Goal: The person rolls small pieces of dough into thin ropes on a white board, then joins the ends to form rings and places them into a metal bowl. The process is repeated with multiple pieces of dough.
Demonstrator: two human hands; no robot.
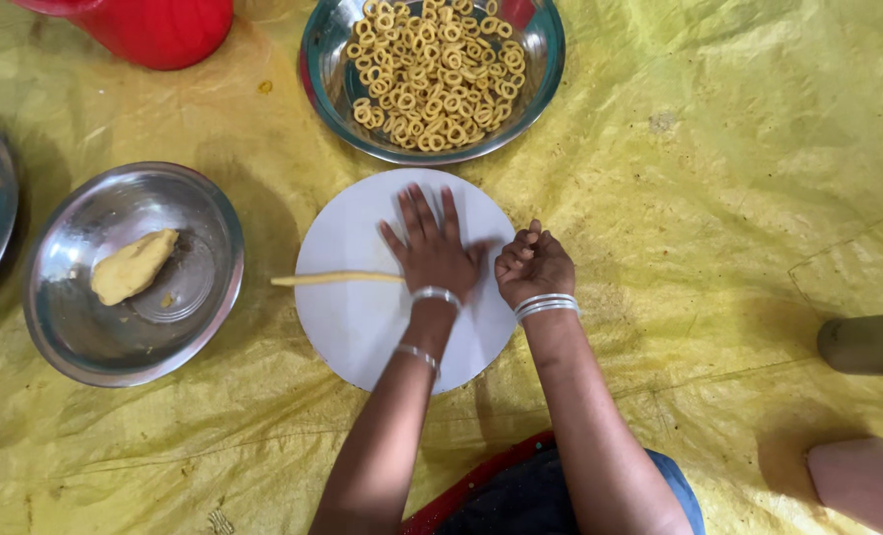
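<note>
Red bucket (pixel 154 30), steel bowl of dough rings (pixel 432 74), yellow tarp (pixel 719 149).

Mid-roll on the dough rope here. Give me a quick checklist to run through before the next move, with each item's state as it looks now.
1. Left hand flat on the dough rope: ok, palm down with fingers spread.
2. Rope on the round white board: not ok, its left tip sticks out past the board's edge.
3. Rope in one piece: ok for the visible length; the part under the palm cannot be told.
4. Right hand free: cannot tell, the fingers are curled at the board's right edge.
5. Spare dough lump ready: ok, it lies in the steel bowl on the left.
6. Room in the bowl of finished rings: cannot tell, rings cover most of it.
</note>
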